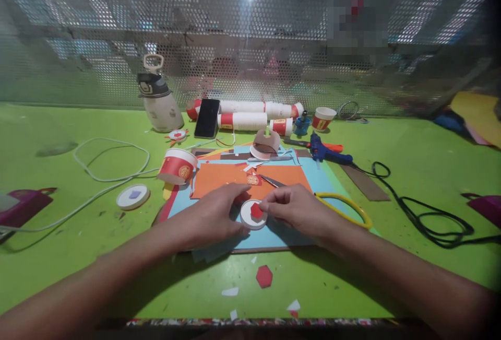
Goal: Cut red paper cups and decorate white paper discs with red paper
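A small white paper disc point(252, 214) with a red hexagon piece on it lies on a blue sheet point(219, 241) of a coloured paper stack. My left hand point(215, 213) grips the disc's left edge with curled fingers. My right hand point(295, 208) pinches the right edge of the disc at the red piece. An orange sheet point(235, 179) lies just beyond my hands, with scissors point(272, 180) on it.
A tipped red-and-white paper cup point(177, 166), another white disc point(133, 196), a white cable point(113, 165), a phone point(207, 118), stacked cups point(250, 113), a blue glue gun point(326, 151) with black cord point(415, 209), a yellow ring point(346, 207) and a loose red hexagon point(264, 276) lie on the green table.
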{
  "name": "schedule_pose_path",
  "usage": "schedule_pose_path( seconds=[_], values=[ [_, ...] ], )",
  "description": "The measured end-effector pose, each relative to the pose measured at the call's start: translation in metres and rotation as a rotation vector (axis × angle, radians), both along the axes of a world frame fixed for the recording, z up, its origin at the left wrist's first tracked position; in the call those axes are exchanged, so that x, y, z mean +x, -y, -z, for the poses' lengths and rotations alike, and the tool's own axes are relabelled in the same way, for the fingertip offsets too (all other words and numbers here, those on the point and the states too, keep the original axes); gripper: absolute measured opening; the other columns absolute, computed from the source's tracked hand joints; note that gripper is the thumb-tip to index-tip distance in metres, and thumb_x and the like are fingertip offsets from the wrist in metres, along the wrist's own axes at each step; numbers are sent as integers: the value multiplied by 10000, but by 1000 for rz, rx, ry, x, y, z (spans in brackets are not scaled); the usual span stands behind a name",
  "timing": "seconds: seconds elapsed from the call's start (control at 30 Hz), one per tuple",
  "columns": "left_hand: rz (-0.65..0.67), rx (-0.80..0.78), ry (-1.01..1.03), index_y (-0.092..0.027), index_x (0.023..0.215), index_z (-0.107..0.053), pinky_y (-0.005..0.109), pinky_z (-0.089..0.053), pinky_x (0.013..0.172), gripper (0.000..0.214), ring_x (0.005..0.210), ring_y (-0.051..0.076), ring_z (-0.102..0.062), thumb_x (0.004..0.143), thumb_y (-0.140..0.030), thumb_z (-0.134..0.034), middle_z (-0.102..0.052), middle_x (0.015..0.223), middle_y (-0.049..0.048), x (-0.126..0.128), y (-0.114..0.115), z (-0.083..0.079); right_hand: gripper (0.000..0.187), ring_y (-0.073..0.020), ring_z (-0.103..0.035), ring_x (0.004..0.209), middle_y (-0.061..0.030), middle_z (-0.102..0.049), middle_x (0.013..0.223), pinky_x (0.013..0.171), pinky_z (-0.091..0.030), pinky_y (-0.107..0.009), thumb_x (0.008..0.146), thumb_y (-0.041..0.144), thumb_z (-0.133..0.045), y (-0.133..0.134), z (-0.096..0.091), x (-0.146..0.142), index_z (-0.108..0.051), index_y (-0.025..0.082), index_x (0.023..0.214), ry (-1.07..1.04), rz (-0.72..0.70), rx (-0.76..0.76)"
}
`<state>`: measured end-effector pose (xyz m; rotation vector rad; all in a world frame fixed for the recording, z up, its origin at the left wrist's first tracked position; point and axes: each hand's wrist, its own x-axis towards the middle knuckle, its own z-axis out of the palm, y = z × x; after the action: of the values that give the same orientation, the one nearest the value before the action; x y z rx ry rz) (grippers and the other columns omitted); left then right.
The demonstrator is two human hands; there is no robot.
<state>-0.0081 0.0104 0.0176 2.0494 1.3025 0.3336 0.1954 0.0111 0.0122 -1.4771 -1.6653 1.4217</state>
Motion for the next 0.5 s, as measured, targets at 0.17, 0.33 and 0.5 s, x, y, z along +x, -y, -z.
schedule_pose_path(
  seconds=[0.17, 0.33, 0.5],
  values=[
    [54, 135, -31, -158, 1225, -562, 442, -480, 873, 535, 1045, 293, -576, 719, -287, -683, -622, 1183, 122, 6, 2, 11, 173, -78, -318, 443, 73, -433, 476, 443, -226, -244, 766, 281, -613, -3, 2, -2, -620, 169, 634, 52, 8, -4],
    [119, 187, -30, -158, 1127, -614, 418, -466, 849, 403, 1003, 265, -545, 741, -252, -679, -601, 1095, 91, 9, 0, 16, 140, -94, -376, 498, 56, -477, 517, 476, -261, -242, 723, 246, -617, -3, 9, -3, -619, 174, 603, 133, -28, 15],
    [114, 181, 5, -185, 1052, -634, 389, -457, 809, 322, 959, 238, -533, 743, -249, -697, -581, 1056, 64, 9, 1, 19, 164, -114, -424, 553, 35, -516, 548, 511, -302, -245, 731, 214, -601, -3, 10, -6, -610, 169, 573, 247, -17, 93]
  ],
)
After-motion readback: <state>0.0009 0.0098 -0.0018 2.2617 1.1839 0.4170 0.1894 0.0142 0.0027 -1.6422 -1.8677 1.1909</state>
